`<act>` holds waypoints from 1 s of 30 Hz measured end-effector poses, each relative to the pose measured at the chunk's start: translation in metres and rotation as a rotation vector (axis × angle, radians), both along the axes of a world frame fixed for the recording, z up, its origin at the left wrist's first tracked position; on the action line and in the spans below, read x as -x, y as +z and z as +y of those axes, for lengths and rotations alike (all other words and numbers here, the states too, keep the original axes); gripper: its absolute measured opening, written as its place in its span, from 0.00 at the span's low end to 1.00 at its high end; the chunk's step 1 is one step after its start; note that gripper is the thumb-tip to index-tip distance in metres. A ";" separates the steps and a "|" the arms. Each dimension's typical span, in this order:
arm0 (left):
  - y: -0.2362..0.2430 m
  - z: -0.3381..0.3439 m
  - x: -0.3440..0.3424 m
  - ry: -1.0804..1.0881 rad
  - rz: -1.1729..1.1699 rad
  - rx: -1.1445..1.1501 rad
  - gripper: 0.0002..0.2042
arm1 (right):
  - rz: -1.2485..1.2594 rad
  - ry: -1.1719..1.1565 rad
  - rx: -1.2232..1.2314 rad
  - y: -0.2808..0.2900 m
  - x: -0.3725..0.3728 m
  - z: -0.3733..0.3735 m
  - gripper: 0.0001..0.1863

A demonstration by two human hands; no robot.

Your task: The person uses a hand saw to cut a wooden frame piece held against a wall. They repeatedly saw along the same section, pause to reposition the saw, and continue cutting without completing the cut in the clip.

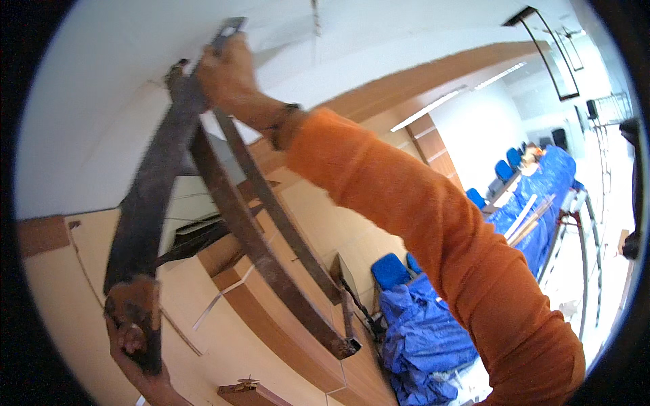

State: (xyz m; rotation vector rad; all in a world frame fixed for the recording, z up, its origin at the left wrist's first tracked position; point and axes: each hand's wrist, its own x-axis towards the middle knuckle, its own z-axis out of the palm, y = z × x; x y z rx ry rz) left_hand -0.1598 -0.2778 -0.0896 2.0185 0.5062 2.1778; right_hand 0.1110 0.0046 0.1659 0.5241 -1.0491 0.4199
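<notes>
A dark metal frame (pixel 250 243) of long flat bars, brownish in places, hangs down at a slant from the white ceiling. My right hand (pixel 227 74), at the end of a raised orange sleeve, is closed around its upper end against the ceiling. A grey plate-like end (pixel 231 27) sticks out above these fingers; motion blurs it, so I cannot tell whether it is part of the frame. At the lower left, my left hand (pixel 132 342) wraps around the bottom of a broad dark bar (pixel 145 196), beside a rusty patch. Part of that hand is hidden behind the metal.
Wood-panelled walls (pixel 298 216) stand beneath the ceiling. Blue tarpaulins (pixel 426 331) cover things on the right, with blue chairs (pixel 389 271) beside them. A ladder (pixel 582 257) stands at the far right. Similar dark frames (pixel 552 57) hang farther off.
</notes>
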 end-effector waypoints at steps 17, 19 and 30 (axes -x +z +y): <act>0.005 0.051 -0.100 0.229 -0.444 -0.087 0.13 | -0.111 0.274 0.173 -0.009 -0.077 0.040 0.15; 0.017 0.065 -0.104 0.149 -0.332 -0.038 0.11 | -0.072 0.249 0.186 -0.011 -0.095 0.048 0.16; 0.038 0.103 -0.133 -0.143 -0.414 -0.108 0.10 | -0.059 0.283 0.109 0.010 -0.126 0.074 0.20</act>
